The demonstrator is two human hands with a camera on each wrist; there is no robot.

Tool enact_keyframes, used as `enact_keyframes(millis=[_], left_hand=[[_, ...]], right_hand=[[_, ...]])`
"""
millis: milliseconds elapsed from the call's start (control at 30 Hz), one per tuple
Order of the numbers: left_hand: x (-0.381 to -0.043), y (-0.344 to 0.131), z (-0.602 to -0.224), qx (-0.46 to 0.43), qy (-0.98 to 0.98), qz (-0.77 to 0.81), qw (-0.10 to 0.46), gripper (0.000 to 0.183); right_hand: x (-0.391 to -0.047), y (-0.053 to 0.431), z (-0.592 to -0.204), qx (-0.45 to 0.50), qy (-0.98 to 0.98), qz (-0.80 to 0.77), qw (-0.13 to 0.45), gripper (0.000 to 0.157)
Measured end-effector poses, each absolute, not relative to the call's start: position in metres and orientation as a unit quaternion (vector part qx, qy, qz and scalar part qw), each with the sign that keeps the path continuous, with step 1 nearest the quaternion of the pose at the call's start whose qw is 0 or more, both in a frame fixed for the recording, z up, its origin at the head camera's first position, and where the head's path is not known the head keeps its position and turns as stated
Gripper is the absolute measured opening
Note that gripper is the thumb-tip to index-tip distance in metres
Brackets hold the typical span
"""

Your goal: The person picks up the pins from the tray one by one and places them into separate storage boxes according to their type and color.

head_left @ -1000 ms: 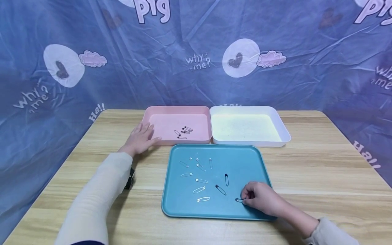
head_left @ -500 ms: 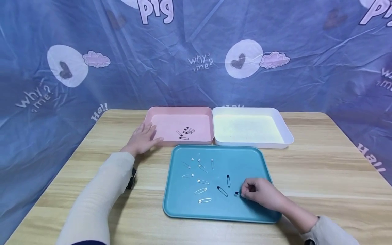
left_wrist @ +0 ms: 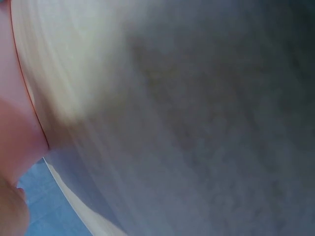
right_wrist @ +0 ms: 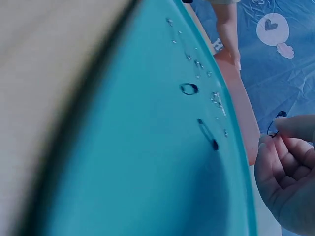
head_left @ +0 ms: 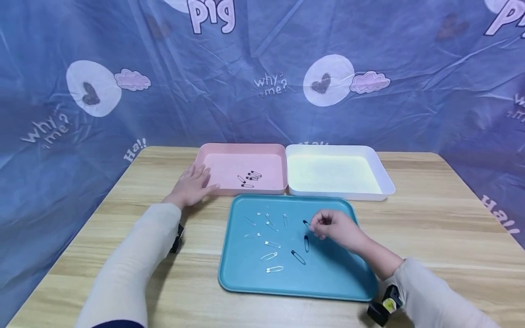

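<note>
Right wrist | black pin (right_wrist: pixel 281 114) | pinched at right grip's (right_wrist: pixel 290 169) tip

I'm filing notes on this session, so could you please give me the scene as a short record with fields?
Right hand: pinches a black safety pin above the teal tray
Left hand: rests at the left side of the pink box
Teal tray: two black pins and several silver pins lying loose
Pink box: a few black pins in a loose group
White box: right of the pink box, behind the teal tray
Surface: wooden table
Backdrop: blue printed curtain
</note>
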State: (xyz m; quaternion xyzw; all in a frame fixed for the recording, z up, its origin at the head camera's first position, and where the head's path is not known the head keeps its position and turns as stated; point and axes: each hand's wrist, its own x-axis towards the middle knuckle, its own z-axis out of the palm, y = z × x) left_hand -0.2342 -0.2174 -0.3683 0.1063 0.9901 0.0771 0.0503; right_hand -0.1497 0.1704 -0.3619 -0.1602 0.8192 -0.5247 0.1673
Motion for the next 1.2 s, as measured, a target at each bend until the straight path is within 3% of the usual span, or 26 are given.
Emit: enact_keyframes(millis=[467,1200], left_hand=[[-0.233,-0.216,-0.363,0.114,0.989,0.084,0.044,0.078],[-0.234,-0.217,-0.362,0.114,0.988,0.089,0.048,0.081]], right_hand=[[-0.202,0.137,-0.348,-0.134,0.802,-0.568,0.127,0.014],[-0.252,0.089,-0.34,-0.06,0.807,-0.577,0.106,0.016]])
